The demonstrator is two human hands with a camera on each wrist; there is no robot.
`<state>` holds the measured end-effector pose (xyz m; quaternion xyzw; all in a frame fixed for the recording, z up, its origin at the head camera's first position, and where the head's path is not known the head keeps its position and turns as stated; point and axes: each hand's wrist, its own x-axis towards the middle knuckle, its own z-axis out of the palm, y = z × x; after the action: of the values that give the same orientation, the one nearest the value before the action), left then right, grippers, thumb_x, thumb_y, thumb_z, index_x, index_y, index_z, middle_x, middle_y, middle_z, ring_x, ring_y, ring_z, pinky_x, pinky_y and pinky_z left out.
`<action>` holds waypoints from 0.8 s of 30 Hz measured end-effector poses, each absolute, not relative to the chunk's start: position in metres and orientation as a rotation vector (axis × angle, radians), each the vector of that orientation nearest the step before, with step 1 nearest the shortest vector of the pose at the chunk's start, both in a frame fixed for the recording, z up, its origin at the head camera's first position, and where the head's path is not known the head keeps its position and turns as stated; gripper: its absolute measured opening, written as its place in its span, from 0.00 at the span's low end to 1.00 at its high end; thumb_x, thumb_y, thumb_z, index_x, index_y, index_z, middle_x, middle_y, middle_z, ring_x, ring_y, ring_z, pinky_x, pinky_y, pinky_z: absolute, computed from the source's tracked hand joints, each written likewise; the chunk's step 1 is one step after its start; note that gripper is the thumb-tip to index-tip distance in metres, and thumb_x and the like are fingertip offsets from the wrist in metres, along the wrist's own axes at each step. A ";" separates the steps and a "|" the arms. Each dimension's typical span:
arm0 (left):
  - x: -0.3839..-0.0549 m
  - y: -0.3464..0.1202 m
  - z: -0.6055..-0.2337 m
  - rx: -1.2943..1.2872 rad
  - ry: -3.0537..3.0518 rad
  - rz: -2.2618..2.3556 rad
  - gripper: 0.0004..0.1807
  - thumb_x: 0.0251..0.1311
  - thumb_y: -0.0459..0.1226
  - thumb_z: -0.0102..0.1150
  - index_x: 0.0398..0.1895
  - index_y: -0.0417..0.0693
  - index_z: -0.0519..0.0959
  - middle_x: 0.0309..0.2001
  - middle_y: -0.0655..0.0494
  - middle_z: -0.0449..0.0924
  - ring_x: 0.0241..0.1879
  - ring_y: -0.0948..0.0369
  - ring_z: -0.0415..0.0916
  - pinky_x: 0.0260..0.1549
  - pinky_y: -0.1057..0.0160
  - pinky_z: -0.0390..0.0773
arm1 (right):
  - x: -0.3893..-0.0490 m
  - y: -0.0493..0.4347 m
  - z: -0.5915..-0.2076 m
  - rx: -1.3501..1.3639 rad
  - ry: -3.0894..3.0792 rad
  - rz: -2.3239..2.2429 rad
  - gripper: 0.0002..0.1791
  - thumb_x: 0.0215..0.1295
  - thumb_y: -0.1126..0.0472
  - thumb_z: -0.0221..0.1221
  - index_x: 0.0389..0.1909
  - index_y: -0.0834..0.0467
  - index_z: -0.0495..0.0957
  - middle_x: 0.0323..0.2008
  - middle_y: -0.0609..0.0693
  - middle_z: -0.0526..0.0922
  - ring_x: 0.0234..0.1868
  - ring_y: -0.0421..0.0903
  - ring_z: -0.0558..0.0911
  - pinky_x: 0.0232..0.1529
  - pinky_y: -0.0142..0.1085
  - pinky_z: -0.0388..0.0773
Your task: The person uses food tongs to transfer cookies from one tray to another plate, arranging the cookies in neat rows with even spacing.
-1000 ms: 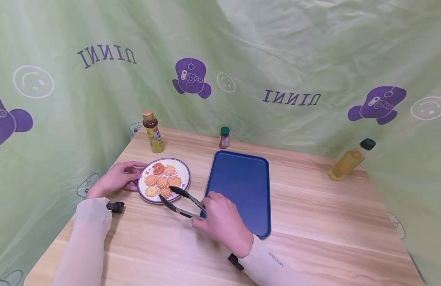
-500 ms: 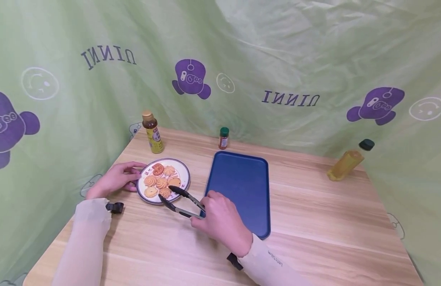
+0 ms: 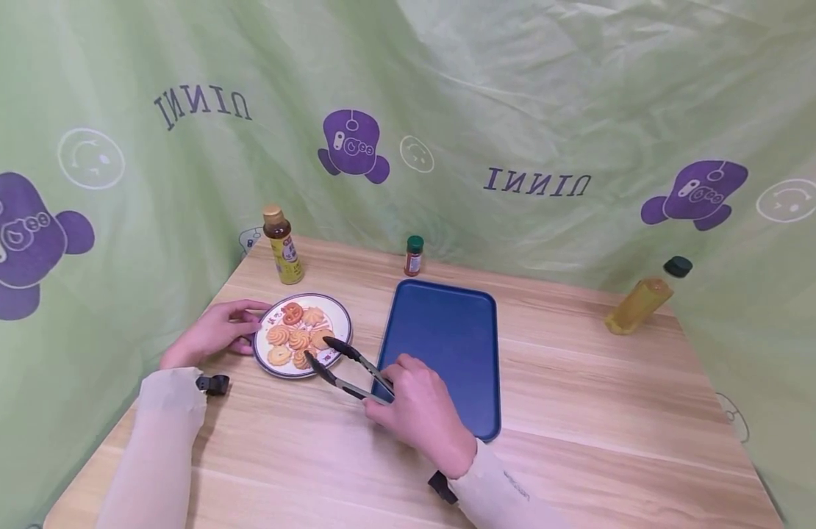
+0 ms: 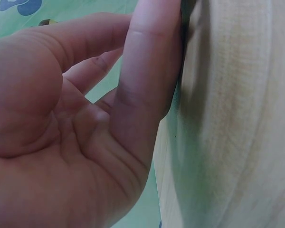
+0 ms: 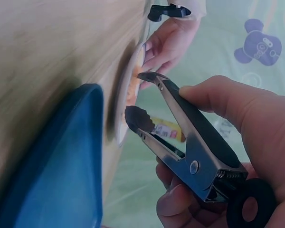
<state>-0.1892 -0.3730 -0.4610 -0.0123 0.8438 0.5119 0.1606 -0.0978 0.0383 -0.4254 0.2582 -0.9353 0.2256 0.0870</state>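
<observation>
My left hand (image 3: 219,330) holds the left rim of a white plate (image 3: 342,312) with a dark blue edge. In the left wrist view its fingers (image 4: 142,71) are bent near the tabletop, with the plate mostly out of sight. Several cookies (image 3: 299,338) lie on the plate, a pretzel-shaped one (image 3: 292,313) among them. My right hand (image 3: 421,404) grips a pair of black-tipped metal tongs (image 5: 194,137). Their arms are spread, nothing is clamped between the tips, and the tips hang over the plate's near right part by the cookies.
A blue rectangular tray (image 3: 444,338) lies right of the plate, partly behind the right hand. Behind stand a yellow-labelled bottle (image 3: 287,253) and a small green-capped jar (image 3: 414,257). An oil bottle (image 3: 642,303) is at the far right. Green cloth (image 3: 448,88) hangs behind the table.
My right hand and the tongs have shifted slightly right, and the tips have drawn back a little from the cookies. The left hand and plate stay in place.
</observation>
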 end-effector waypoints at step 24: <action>-0.190 -0.374 -0.463 -0.055 2.409 1.453 0.31 0.85 0.30 0.54 0.86 0.34 0.63 0.60 0.36 0.77 0.40 0.60 0.88 0.41 0.59 0.99 | -0.110 0.137 -0.438 0.215 -2.846 0.840 0.21 0.62 0.49 0.80 0.46 0.62 0.92 0.37 0.51 0.85 0.32 0.44 0.79 0.32 0.37 0.80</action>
<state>-0.1903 -0.3735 -0.4632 -0.0193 0.8447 0.5094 0.1630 -0.1096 0.1369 -0.4384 0.0719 -0.9533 0.2812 0.0830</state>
